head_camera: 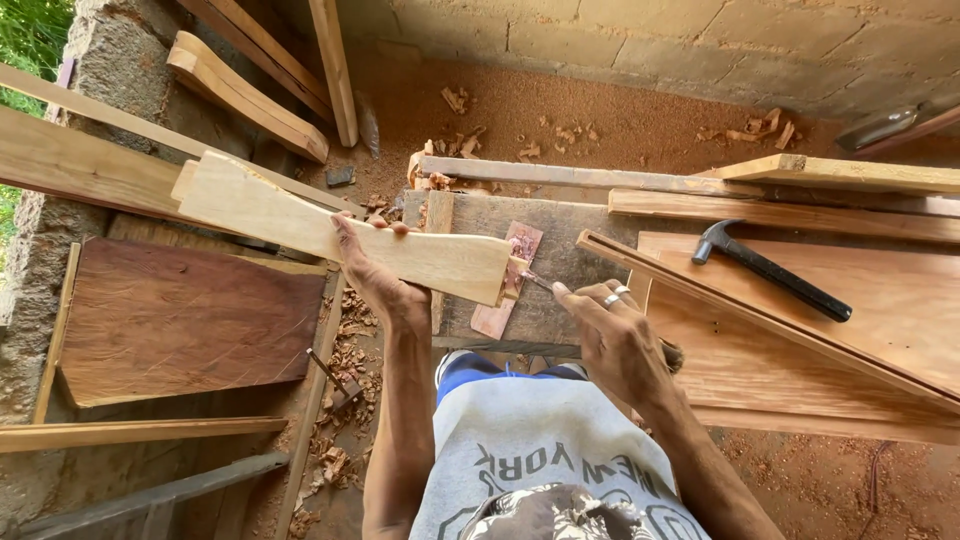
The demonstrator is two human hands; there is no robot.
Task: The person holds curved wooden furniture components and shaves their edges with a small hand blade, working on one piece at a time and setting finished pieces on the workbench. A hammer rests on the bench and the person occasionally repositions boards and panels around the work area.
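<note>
Now, from the head view, your left hand [385, 290] has its grip closed around the pale shaped board [340, 225], fingers wrapped over the top edge and palm beneath, roughly at the middle of its length. The board runs slantwise from upper left down to the right, so most of the wood reaches away to the left of your grip, and the squared cut end [503, 272] juts out to the right of it, over the grey plank desk [570, 255]. A short tenon sticks out of that cut end, just past your fingers' reach.

Your right hand [615, 340], with a ring on one finger, has its grip shut on a chisel [540, 282]; only the thin metal blade shows ahead of your fingertips, and the handle is hidden in your palm. The blade's tip sits at the tenon, touching or very nearly so; you cannot tell which from this angle. Your two hands are near each other, with the cut end between them.

Under the tenon a small reddish scrap of wood [510, 280] lies flat on the desk. To your right, a black hammer [770, 270] rests on a wide reddish-brown board [870, 320], well apart from your right hand. To your left, a dark brown panel [190, 315] lies below the held board, and wood chips [345, 370] litter the ground beside your left forearm.
</note>
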